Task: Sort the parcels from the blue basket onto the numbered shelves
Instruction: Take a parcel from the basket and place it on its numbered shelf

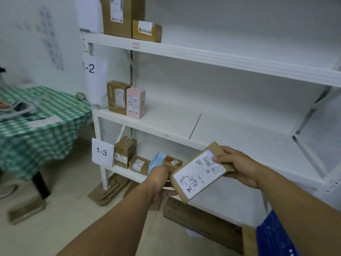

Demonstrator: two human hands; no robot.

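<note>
Partly done, not finished. Already shelved at the left ends: a tall brown box (118,17) and a small brown box (146,31) on the top shelf (184,51); a brown carton (117,97) touching a pink box (135,102) on the middle shelf (166,126), beside the 1-2 sign (90,68); several parcels (138,164) on the lower shelf (120,171) by the 1-3 sign (101,152). In hand: one flat brown parcel (199,172), label up, tilted, clear of every shelf, just before the middle shelf's front edge. Gripped at its lower-left edge by the left hand (158,180); pinched at its upper-right edge by the right hand (238,165), thumb on the label. Handwritten "2490" and apparently "1-2": judged bound for the middle shelf. Blue basket (273,237) cut off at bottom right, contents hidden; remaining count not determinable.
</note>
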